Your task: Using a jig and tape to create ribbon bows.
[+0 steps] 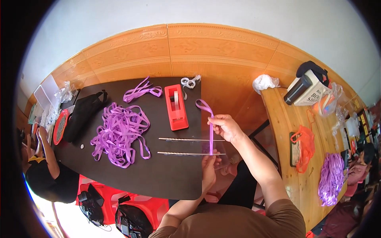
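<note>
A purple ribbon (211, 135) runs across two thin metal rods (178, 139) with twisted shafts, which jut past the dark table's right edge. My right hand (226, 127) pinches the ribbon above the upper rod, and a loop of it curls up beyond my fingers. Just below the lower rod, my left hand (208, 170) is closed at the ribbon's lower end; its fingertips are partly hidden. Left of the rods lies a tangled heap of purple ribbons (121, 135), with a smaller bundle of ribbons (143, 91) farther back.
On the dark table (170, 178) stand a red tape dispenser (176, 108), white-handled scissors (189, 82), a black bag (85, 115) and a red tray (60, 127). Another person (49, 174) sits at left. A wooden table (293, 186) at right holds a purple ribbon bunch (331, 178) and an orange bag (303, 146).
</note>
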`<state>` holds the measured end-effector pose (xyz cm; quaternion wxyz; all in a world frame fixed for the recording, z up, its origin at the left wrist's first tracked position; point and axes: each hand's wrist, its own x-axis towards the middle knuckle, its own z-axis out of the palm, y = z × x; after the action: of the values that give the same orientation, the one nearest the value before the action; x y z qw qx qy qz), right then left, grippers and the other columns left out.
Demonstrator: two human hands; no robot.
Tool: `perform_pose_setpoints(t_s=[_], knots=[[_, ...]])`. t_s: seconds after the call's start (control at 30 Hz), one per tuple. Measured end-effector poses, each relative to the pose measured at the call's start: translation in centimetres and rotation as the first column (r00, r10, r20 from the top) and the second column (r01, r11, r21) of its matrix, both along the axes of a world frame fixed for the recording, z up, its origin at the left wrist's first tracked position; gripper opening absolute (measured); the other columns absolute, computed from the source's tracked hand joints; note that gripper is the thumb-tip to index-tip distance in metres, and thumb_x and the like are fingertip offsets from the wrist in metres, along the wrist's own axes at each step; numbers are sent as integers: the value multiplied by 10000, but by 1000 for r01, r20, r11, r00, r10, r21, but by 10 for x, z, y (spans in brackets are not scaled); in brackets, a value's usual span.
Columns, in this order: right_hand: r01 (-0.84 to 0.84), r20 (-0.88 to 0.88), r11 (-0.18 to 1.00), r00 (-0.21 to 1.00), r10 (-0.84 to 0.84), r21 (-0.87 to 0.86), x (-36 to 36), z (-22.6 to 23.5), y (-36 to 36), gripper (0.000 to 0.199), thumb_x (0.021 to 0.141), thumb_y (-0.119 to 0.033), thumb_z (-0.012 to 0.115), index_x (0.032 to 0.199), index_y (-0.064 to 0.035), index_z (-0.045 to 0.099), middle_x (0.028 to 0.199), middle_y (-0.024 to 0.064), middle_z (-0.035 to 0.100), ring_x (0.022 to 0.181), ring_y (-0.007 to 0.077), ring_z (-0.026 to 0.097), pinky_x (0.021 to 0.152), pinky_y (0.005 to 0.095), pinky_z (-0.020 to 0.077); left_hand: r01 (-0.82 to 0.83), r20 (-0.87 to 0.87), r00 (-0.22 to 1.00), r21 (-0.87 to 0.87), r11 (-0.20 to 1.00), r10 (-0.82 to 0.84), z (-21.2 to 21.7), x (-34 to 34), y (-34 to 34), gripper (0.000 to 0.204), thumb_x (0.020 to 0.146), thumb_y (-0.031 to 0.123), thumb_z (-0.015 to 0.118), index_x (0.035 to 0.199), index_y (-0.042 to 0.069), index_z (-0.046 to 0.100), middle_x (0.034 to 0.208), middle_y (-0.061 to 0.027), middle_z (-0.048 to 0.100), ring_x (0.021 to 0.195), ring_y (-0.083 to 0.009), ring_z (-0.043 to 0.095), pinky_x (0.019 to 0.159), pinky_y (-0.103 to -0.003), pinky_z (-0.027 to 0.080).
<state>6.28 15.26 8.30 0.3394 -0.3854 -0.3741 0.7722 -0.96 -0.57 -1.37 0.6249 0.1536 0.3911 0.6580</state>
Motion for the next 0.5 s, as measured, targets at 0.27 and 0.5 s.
perform_pose_setpoints(t_s=[0.27, 0.5], knots=[[-14, -1, 1000, 1000, 14, -20, -4, -20, 5, 111, 802, -137, 696, 763, -42, 654, 702, 9, 617, 538, 43, 465, 480, 172, 354, -176, -107, 977, 74, 982, 183, 20, 3, 18, 258, 921, 130, 518, 1161, 46, 561, 1070, -66, 615, 821, -113, 580, 715, -226, 424], [-10, -70, 983, 998, -3, -184, -8, -46, -21, 86, 824, -105, 656, 793, -26, 640, 742, 54, 635, 600, 110, 556, 543, 240, 444, -320, -74, 935, 242, 916, 346, 25, 9, 31, 379, 952, 182, 461, 1294, 21, 442, 1236, -98, 500, 1098, -179, 491, 932, -323, 392]])
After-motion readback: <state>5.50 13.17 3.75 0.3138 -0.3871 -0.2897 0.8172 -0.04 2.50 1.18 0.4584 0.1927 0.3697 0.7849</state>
